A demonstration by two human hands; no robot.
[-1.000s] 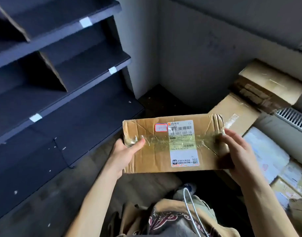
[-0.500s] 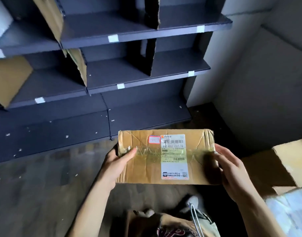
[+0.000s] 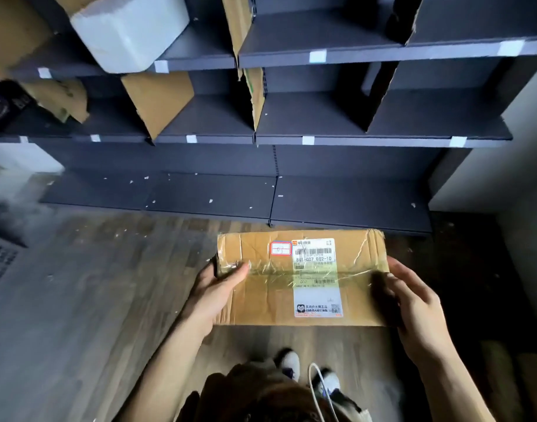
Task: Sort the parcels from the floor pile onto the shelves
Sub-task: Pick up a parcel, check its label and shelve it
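Between your hands, above the wood floor and just in front of the bottom shelf, sits the parcel: off the ground, roughly level, top face up.

Parcel: flat brown cardboard box, creased and worn, corners crushed on the right end. Clear tape runs lengthwise across the top, wrinkled and shiny. White shipping label is right of centre, with a barcode and the printed code 841-G07 E02-10. A small red-bordered sticker touches the label's upper left corner; its handwritten mark is too faint to read.

Your left hand grips the left end, thumb laid on the top face over the tape, fingers curled round the end and under it. Your right hand clamps the right end, fingers wrapped along the edge; the contact patch is in shadow, so the thumb position is unclear. Hands are well apart, one per end.

Shelves: dark metal, white tags along the front edges, bays split by cardboard dividers. A white box sits on the upper left shelf, overhanging the edge. Your shoes and a white cable show below the parcel.
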